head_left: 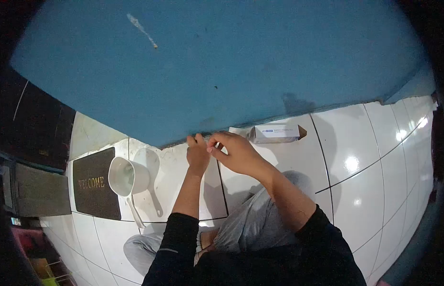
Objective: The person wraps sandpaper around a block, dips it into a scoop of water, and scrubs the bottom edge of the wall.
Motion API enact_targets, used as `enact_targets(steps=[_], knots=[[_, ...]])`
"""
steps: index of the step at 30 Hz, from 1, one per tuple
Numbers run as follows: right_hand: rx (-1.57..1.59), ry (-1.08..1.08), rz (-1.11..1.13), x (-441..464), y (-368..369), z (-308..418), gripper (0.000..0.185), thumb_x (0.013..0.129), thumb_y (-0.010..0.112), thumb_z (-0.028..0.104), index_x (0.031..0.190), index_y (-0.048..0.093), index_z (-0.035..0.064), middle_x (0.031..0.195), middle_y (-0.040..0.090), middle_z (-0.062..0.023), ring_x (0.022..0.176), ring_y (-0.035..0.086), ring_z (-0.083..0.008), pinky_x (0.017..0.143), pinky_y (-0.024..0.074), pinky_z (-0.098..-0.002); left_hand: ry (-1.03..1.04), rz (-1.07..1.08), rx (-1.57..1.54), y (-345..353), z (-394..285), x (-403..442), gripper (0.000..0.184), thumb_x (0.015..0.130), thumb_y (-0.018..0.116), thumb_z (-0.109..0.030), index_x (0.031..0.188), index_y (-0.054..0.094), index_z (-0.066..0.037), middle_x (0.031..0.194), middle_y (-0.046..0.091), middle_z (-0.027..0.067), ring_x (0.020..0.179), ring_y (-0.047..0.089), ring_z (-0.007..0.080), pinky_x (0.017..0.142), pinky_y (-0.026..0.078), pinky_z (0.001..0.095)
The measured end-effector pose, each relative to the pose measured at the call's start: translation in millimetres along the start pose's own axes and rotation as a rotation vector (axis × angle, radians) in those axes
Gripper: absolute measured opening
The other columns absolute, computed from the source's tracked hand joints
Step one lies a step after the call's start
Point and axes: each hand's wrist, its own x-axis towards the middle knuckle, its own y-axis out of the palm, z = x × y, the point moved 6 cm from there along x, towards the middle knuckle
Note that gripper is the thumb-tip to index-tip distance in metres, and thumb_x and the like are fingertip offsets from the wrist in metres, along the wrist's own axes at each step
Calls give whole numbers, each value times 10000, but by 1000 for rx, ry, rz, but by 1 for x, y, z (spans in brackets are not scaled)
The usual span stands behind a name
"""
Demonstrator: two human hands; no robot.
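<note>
At the foot of the blue wall [222, 62], my left hand [197, 155] has its fingers curled toward the wall's base. Close to its right side is my right hand [234, 151], with thumb and index finger brought together near the left fingers. Whatever either hand may hold is too small or hidden to make out. Just right of the right hand, a white and blue box [277, 132] lies against the wall with a flap open at its right end. A white dipper [129, 177] with a long handle stands on the floor to the left.
White floor tiles [348, 164] surround my crossed legs in grey trousers [260, 221]. A dark mat [94, 183] marked WELCOME lies left, partly behind the dipper. Further left is a dark piece of furniture [41, 190]. The wall has a pale scrape high up.
</note>
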Motion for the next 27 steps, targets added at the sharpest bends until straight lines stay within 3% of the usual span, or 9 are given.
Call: enact_targets(steps=[3,7,10,16,19,21,24,27], knots=[[-24,7,-10,-4,-3,-1,133,772,547,130,833,518,15,782,566,-119,689,574,-209,624,437,-313,-141,38,-38,1,-1,-25,235,766,508,-128,920,371,-15,942,420,194,674,573,341,531,499,374],[-45,-24,-35,-6,-11,16,131,785,544,137,835,521,19,795,566,-109,695,573,-196,638,432,-306,-347,187,-26,-16,-27,-90,214,788,456,-108,979,389,-38,1023,396,211,732,560,355,596,491,397],[-11,6,-21,-6,-9,18,127,791,539,142,833,523,24,795,563,-106,701,568,-201,647,426,-312,-378,153,-85,-17,-24,-86,219,779,469,-111,969,391,-34,1018,400,210,723,558,353,606,491,394],[-15,4,-32,-4,-10,9,138,784,547,154,820,523,23,764,559,-101,684,555,-195,622,418,-303,-163,17,-100,15,9,-9,205,785,472,-125,951,392,-35,981,404,206,735,563,353,597,494,394],[-14,32,-37,-5,-12,7,140,790,543,164,817,526,27,770,562,-95,677,552,-189,602,416,-295,-135,180,71,14,9,-4,222,791,471,-130,975,393,-32,996,403,208,749,567,356,604,498,391],[-18,22,-42,-7,-14,8,142,793,541,167,818,527,27,776,563,-92,679,551,-184,594,415,-293,-329,199,-107,-9,6,-30,258,793,479,-141,1005,389,-25,1003,400,209,746,567,355,619,499,385],[-17,20,-53,-7,-16,16,146,797,539,171,818,527,27,784,564,-88,685,550,-176,577,413,-287,-305,108,17,-19,-7,-84,280,791,490,-151,1023,396,-25,994,398,210,730,565,355,598,495,392],[17,48,-52,-6,-15,18,145,797,539,175,820,530,32,788,562,-83,695,548,-169,562,408,-283,-339,205,-105,-22,-11,-105,295,794,497,-150,1010,378,11,1030,389,268,736,558,382,624,494,400]])
